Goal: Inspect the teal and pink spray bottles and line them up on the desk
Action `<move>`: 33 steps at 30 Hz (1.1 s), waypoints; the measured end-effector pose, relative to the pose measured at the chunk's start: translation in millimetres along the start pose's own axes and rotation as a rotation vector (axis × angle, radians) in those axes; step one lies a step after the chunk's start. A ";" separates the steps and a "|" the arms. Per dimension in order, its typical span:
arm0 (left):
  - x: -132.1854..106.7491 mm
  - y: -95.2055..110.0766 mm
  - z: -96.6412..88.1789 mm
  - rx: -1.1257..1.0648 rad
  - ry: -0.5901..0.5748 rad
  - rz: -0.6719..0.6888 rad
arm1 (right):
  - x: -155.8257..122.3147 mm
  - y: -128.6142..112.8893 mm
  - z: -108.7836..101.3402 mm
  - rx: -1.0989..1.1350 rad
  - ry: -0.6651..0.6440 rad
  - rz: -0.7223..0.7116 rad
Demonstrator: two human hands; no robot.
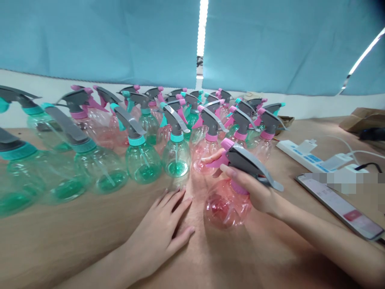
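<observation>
My right hand [249, 180] is wrapped round the neck and trigger of a pink spray bottle [227, 206] with a grey and pink head. The bottle leans a little, its round see-through body low over the table or on it; I cannot tell which. Flat on the wood lies my left hand [164, 224], fingers spread and holding nothing. Just beyond its fingertips stands a green spray bottle [177, 160] with a teal collar. Another green spray bottle [143, 164] is to the left of that one, and a pink spray bottle [207, 150] is behind the held one.
Rows of green and pink spray bottles fill the back and left of the wooden table [126, 257]. At the right are a white power strip [306, 154] with plugs and cables, a phone [339, 206] and a cardboard box [361, 118]. A blue curtain [120, 40] hangs behind.
</observation>
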State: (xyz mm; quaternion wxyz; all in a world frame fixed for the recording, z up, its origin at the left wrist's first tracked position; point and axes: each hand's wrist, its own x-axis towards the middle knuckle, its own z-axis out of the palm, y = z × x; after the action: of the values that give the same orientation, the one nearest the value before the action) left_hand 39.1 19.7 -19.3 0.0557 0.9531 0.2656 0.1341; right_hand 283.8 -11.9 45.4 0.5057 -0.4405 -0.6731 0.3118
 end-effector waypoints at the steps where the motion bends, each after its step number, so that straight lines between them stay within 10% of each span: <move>1: -0.1 -0.3 0.4 0.004 0.002 0.000 | 0.5 -0.6 0.2 0.013 -0.008 0.003; 33: -1.6 -2.2 0.8 0.009 0.013 0.008 | 5.3 -4.7 -2.1 -0.217 0.025 -0.155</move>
State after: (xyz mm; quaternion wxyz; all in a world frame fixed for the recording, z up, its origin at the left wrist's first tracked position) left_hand 37.0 20.8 -20.8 0.0489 0.9535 0.2629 0.1394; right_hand 284.0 -9.1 52.2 0.4859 -0.4433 -0.7284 0.1918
